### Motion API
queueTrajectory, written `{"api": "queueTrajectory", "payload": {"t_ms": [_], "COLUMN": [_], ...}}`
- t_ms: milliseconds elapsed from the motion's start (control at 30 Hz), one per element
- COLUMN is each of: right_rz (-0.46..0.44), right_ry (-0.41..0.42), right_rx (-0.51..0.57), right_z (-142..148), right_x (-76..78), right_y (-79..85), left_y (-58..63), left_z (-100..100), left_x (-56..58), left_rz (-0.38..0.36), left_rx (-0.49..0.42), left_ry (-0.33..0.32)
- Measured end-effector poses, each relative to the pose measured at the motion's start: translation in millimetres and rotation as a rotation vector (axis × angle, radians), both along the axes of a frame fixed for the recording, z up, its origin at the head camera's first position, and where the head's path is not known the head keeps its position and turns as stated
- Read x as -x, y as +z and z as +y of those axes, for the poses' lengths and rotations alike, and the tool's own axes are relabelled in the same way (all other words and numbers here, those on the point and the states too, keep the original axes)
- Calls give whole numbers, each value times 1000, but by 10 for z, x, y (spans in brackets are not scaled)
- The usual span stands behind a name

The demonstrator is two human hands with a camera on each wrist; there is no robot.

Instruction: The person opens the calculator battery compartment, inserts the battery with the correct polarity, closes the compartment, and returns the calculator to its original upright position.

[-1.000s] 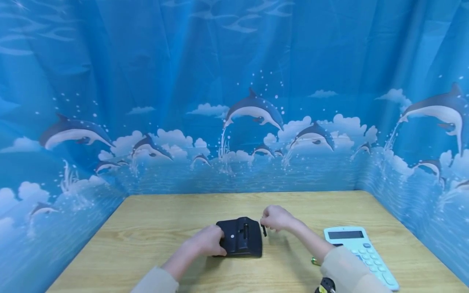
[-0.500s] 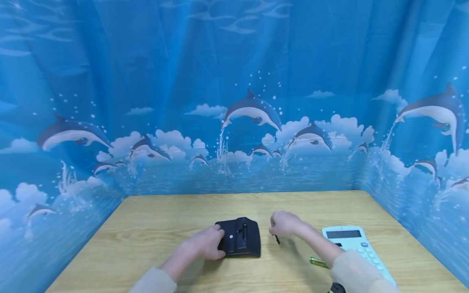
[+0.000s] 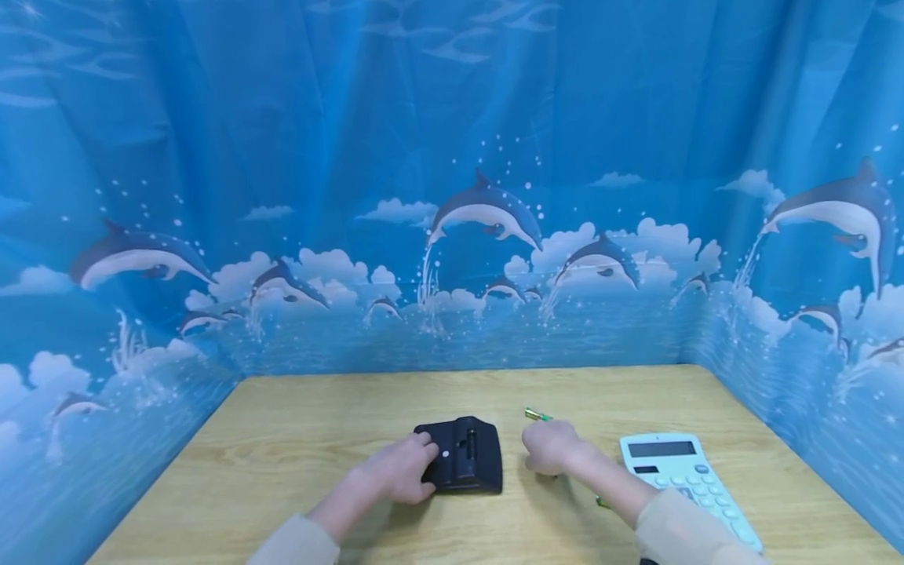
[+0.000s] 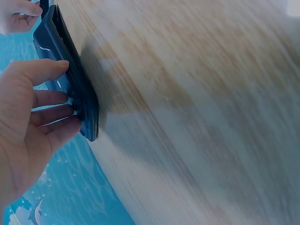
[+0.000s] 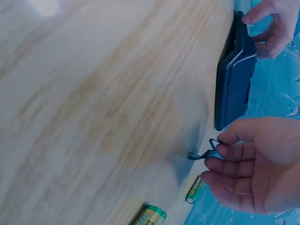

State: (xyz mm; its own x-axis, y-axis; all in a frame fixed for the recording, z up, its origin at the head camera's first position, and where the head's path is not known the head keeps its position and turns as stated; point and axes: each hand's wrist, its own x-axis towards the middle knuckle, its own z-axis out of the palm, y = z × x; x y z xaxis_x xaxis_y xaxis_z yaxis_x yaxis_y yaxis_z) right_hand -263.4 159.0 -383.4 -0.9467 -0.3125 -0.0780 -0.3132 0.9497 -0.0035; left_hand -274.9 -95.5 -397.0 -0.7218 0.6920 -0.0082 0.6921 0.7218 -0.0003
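A black calculator (image 3: 462, 455) lies face down on the wooden table, its narrow battery slot (image 3: 472, 444) uncovered. Whether a battery sits in that slot I cannot tell. My left hand (image 3: 402, 468) grips the calculator's left side, thumb at the front edge and fingers on its back. To the right, my right hand (image 3: 554, 447) pinches a small black battery cover (image 5: 206, 152) low over the table, between thumb and forefinger. One green-and-gold battery (image 3: 538, 414) lies just beyond that hand. Another battery (image 5: 151, 215) lies closer to me, mostly hidden by the right forearm in the head view.
A light blue calculator (image 3: 688, 479) lies face up at the right, partly behind the right sleeve (image 3: 688, 534). Dolphin-printed blue curtains (image 3: 452, 329) hang along the table's back and sides. Bare wood (image 3: 318, 412) stretches left of the black calculator.
My right hand has moved away to the right from the black calculator with the cover and dropped lower. The far battery has come into view. My left hand keeps its grip.
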Motion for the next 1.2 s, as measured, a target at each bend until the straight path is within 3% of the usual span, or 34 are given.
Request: {"api": "queueTrajectory", "payload": {"t_ms": [600,900,1100,1200], "right_rz": [212,123,21,15], "right_ry": [86,35,-9,-30], "right_rx": [-127,25,180,236], "right_z": [11,34,87,122], "right_x": [8,44,150,218], "right_y": [-123,-81,53,134], "left_y": [-28,-26,-25,-22], "left_z": [-31,-24,-25,-27], "left_x": [16,8,-11,-9], "left_rz": [-55,-48,-35,-29], "left_rx": [-60,-75,-89,-92], "left_ry": [28,22,24,23]}}
